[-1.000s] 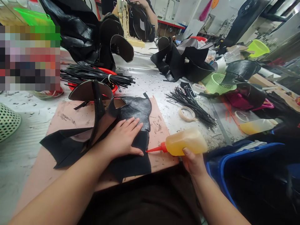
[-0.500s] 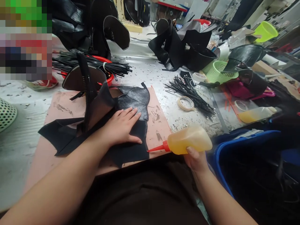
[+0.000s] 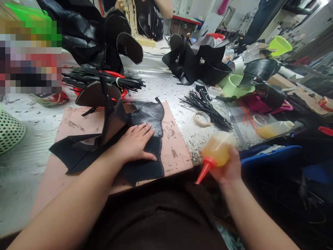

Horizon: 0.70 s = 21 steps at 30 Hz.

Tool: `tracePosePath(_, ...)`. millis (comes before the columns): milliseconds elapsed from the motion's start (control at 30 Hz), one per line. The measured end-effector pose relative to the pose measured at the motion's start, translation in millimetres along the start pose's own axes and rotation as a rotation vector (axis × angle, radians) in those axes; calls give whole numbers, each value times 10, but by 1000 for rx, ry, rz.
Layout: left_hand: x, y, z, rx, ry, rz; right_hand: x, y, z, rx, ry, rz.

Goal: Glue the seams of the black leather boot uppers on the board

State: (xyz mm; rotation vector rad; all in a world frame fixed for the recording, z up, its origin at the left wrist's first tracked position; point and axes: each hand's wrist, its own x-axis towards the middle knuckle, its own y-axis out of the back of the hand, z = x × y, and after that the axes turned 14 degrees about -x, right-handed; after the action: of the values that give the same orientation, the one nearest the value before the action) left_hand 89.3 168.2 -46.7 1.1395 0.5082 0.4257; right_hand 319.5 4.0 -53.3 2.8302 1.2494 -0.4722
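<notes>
My left hand (image 3: 139, 144) lies flat with fingers spread on a black leather boot upper (image 3: 147, 118), pressing it against a pinkish board (image 3: 174, 142). The upper has a zip standing up on its left part and a wavy stitched edge on the right. In my right hand (image 3: 230, 168) is a squeeze glue bottle (image 3: 218, 147) of yellowish liquid, gripped around its body. Its red nozzle points down and to the left, off the board's front edge and apart from the leather.
Beyond the board, black strips (image 3: 88, 80) lie over a red basket (image 3: 125, 93). To the right are a tape roll (image 3: 202, 118), a bundle of braided black cords (image 3: 208, 106), and a second bottle (image 3: 277, 129). A blue bin (image 3: 273, 154) stands at my right.
My right hand has drawn the glue bottle away from the upper's edge, to the right, and its nozzle has swung downward. My left hand stays on the leather. The view has shifted slightly.
</notes>
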Motion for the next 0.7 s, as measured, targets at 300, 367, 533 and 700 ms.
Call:
tracePosePath(300,-68,45,-10,-53,6,3,1009,-13,-502,-1245,-12,-162)
tracePosePath(367,-82,56,-11,-79,16,-9,1007,-102,-564,-1325,29,-124)
tracePosePath(533,-135,62,-1,-131,35,-27,695,-832,-698,-1563,638,-221)
tracePosePath(700,-195,100,35,-157,36,-50,421,-2017,-546,-1429,1045,-821)
